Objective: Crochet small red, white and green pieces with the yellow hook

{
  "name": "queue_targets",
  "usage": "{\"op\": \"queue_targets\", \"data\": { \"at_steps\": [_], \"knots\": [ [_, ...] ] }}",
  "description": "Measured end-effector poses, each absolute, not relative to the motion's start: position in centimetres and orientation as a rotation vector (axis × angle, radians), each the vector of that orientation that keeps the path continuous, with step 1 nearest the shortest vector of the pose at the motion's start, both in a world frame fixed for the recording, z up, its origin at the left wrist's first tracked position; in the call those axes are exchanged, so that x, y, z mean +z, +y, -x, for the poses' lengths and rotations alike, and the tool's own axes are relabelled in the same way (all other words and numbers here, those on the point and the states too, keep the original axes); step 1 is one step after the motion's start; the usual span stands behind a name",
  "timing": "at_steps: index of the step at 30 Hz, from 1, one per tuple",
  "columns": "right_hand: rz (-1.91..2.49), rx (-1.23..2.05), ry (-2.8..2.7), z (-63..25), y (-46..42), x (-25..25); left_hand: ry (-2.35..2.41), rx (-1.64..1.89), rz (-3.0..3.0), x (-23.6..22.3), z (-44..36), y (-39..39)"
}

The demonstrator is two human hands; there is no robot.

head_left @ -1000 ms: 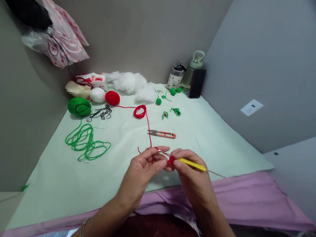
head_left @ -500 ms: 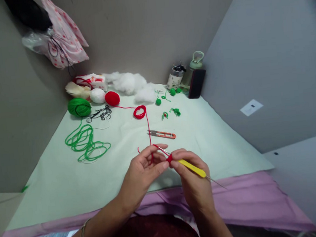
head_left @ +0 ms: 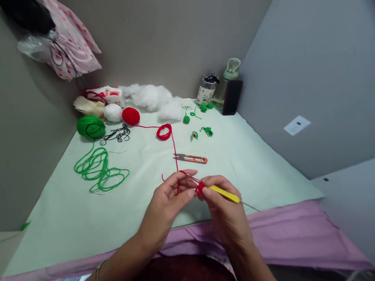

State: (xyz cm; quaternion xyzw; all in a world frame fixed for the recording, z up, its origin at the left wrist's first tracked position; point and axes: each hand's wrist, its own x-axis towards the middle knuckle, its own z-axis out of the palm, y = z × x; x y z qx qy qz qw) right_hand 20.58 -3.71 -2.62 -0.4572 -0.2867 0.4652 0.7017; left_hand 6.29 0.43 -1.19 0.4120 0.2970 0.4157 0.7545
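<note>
My right hand (head_left: 225, 203) pinches a yellow-handled crochet hook (head_left: 225, 193), its metal end sticking out to the right. The hook's tip sits in a small red crocheted piece (head_left: 200, 188) between both hands. My left hand (head_left: 170, 199) is closed on that red piece, with the red yarn strand (head_left: 176, 159) looped over its forefinger. The strand runs up the table to a small red yarn coil (head_left: 164, 132) and on to a red yarn ball (head_left: 130, 116).
Orange thread snips (head_left: 191, 158) lie just beyond my hands. On the pale green table cover (head_left: 259, 169) are loose green yarn (head_left: 99, 172), a green ball (head_left: 90, 127), black thread, white stuffing (head_left: 157, 99), small green pieces, a jar and a bottle (head_left: 228, 85). Walls close in on three sides.
The hook's handle has swung slightly, dipping and then rising again, while both hands stay in place on the red piece. The view has shifted a little.
</note>
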Motion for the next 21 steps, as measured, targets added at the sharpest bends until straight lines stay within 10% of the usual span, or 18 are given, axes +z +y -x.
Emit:
{"op": "queue_targets", "data": {
  "at_steps": [21],
  "knots": [
    [0.862, 1.248, -0.577, -20.4, -3.5, -2.1, 0.543, 0.82, -0.945, -1.0, -6.3, 0.6]
  ]
}}
